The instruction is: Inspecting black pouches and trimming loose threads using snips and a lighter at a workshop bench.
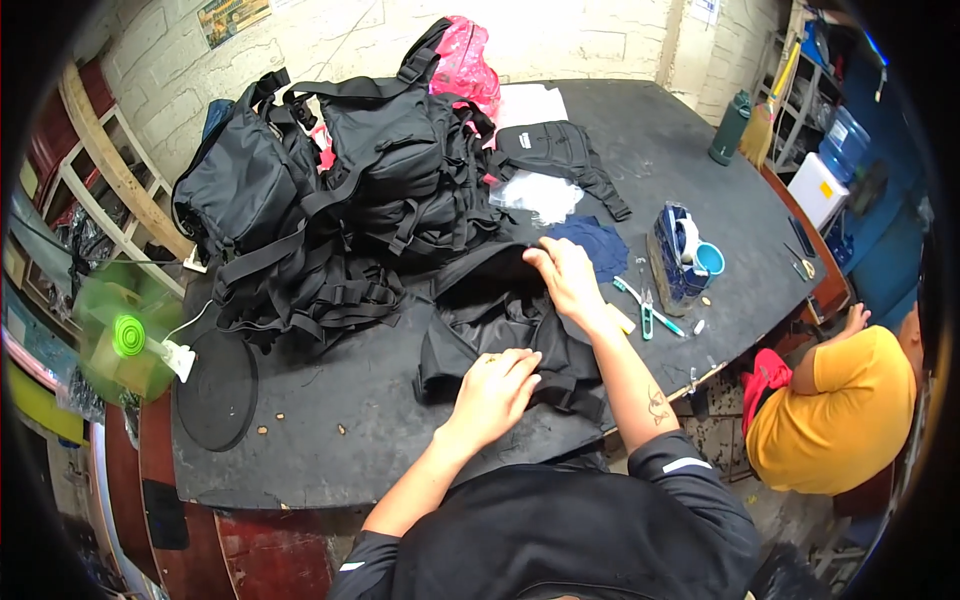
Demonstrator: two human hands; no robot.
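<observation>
Backpack (500, 320) lies flat under both hands, left grip (495, 390) and right grip (565, 275) open, pressing it.

A dark, worn worktable (690, 160) filled the middle of the room, its surface scuffed and its front edge a reddish brown. Behind it stood a wall of whitewashed brick (330, 40) with a poster (232, 17) fixed near the top. A pale wooden frame (105, 170) leaned against the wall at the left. At the far right a metal shelf unit (800, 90) stood in a blue-lit corner, with a large water bottle (845, 145) beside it. The light was even and bright across the tabletop.
</observation>
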